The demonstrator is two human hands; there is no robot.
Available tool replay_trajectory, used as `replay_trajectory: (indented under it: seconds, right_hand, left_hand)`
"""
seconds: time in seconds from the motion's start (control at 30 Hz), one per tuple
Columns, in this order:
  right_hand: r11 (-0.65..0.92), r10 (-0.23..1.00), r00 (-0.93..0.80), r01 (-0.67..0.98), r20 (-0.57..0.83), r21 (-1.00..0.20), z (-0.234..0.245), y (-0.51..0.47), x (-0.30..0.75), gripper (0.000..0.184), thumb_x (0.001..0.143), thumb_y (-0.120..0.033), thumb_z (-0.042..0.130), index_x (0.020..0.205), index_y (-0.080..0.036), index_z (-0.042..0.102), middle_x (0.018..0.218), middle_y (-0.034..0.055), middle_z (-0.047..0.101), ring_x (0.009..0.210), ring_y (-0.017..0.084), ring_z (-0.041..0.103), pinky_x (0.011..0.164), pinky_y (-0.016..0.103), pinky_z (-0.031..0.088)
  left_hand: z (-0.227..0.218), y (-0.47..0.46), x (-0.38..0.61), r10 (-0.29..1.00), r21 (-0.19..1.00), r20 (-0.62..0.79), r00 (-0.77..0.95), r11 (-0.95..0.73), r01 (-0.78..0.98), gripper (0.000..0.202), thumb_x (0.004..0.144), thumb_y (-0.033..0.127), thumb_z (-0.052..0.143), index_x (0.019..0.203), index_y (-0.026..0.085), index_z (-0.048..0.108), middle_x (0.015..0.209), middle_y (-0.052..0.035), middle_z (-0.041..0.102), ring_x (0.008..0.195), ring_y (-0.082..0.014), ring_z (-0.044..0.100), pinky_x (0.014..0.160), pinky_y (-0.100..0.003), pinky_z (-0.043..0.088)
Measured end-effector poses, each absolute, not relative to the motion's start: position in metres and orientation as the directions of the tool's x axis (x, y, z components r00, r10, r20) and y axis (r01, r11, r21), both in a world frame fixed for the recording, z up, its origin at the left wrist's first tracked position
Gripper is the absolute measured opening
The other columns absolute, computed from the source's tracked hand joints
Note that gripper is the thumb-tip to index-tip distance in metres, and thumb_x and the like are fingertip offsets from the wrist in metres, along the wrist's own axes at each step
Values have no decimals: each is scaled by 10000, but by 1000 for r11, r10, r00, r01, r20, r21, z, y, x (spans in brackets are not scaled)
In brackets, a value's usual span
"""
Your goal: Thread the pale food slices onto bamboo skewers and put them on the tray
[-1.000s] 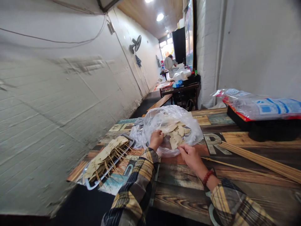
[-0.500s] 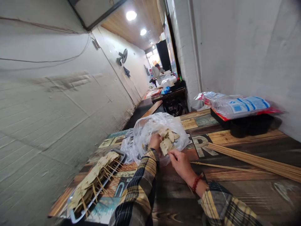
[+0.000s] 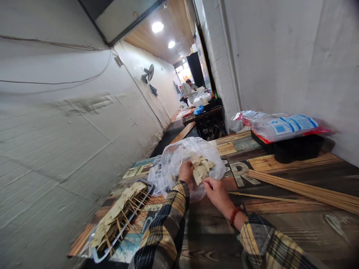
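A clear plastic bag [image 3: 174, 155] lies open on the table with several pale, thin slices [image 3: 208, 163] in it. At the mouth of the bag, my left hand [image 3: 186, 172] is closed at the edge of one pale flat slice [image 3: 199, 175], its fingertips partly hidden. My right hand [image 3: 218, 194], with a red bead bracelet at the wrist, pinches a thin wooden skewer [image 3: 203, 181] whose tip meets that slice's lower edge. To the left, a clear tray [image 3: 104, 257] bears a row of skewered slices [image 3: 119, 213], sticks pointing right.
A bundle of bamboo skewers [image 3: 297, 188] lies at the right, with a few loose skewers [image 3: 269, 198] beside it. Behind them, a plastic package [image 3: 291, 125] rests on a black tray [image 3: 297, 147]. White walls flank the table [image 3: 213, 239]. A person [image 3: 190, 84] sits far back.
The view has shifted slightly, so the tray and bag sit a little lower and further right. Both hands keep nearly the same pose at the slice.
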State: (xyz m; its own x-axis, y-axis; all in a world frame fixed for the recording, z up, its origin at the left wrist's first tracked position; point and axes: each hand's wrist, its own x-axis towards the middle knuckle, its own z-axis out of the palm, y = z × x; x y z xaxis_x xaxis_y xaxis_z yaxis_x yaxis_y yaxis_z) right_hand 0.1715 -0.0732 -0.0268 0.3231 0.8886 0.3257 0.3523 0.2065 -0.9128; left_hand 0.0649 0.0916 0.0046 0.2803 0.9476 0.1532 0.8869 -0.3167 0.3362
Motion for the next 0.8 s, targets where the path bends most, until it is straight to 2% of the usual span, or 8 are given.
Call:
replay_trajectory:
  seconds: [0.17, 0.27, 0.33, 0.47, 0.57, 0.7, 0.73, 0.8]
  right_hand:
    - [213, 890, 317, 344, 327, -914, -32, -71, 172, 328, 904, -371, 444, 853, -193, 715, 759, 71, 740, 675, 205, 667, 595, 269, 436]
    - [208, 897, 306, 340, 317, -917, -33, -73, 173, 344, 900, -392, 437, 866, -190, 713, 741, 73, 730, 652, 207, 651, 588, 278, 422]
    - [203, 903, 300, 335, 309, -920, -33, -74, 174, 350, 897, -401, 436, 866, -185, 710, 716, 69, 717, 632, 204, 635, 581, 279, 411]
    - [201, 914, 279, 318, 294, -926, -32, -77, 175, 371, 896, -415, 419, 845, -172, 694, 631, 47, 665, 579, 186, 591, 551, 270, 392]
    - [204, 921, 262, 310, 289, -929, -31, -79, 175, 381, 894, -433, 413, 830, -169, 681, 553, 13, 604, 525, 167, 543, 526, 262, 374]
    - [202, 921, 264, 302, 285, -932, -32, -80, 176, 383, 886, -460, 428, 831, -170, 672, 504, -21, 543, 488, 152, 499, 516, 260, 363]
    - [201, 921, 268, 299, 284, -933, -32, -80, 177, 387, 884, -470, 434, 831, -169, 671, 498, -25, 534, 481, 150, 491, 511, 259, 361]
    - [199, 920, 275, 290, 281, -936, -32, -79, 178, 398, 879, -493, 446, 823, -167, 670, 490, -31, 523, 472, 145, 483, 500, 255, 357]
  left_hand:
    - [6, 72, 43, 944, 227, 215, 252, -299, 927, 141, 825, 179, 511, 772, 175, 641, 901, -100, 656, 873, -222, 599, 742, -308, 380]
    - [5, 58, 25, 929, 217, 260, 265, -323, 921, 103, 813, 177, 528, 768, 186, 620, 895, -77, 639, 839, -200, 590, 723, -293, 372]
    - [3, 51, 13, 917, 313, 313, 249, -347, 884, 81, 781, 165, 556, 711, 185, 590, 817, -50, 616, 788, -179, 570, 706, -281, 368]
    - [-4, 38, -5, 941, 647, 317, 116, -304, 700, 136, 715, 207, 613, 613, 180, 528, 618, 9, 530, 645, -140, 513, 638, -256, 378]
    - [-11, 28, -13, 957, 751, 280, 75, -267, 604, 184, 735, 324, 612, 666, 176, 526, 610, 20, 542, 588, -121, 517, 579, -237, 408]
    - [-18, 18, -15, 986, 962, 141, 85, -157, 225, 322, 685, 444, 677, 760, 175, 517, 637, 16, 592, 555, -122, 568, 503, -221, 445]
    - [-19, 17, -14, 989, 977, 120, 90, -134, 164, 351, 662, 450, 704, 790, 173, 531, 637, 15, 606, 533, -120, 571, 479, -213, 437]
    - [-20, 16, -11, 989, 979, 120, 85, -132, 156, 378, 648, 441, 731, 852, 162, 577, 621, 14, 621, 477, -109, 557, 434, -194, 395]
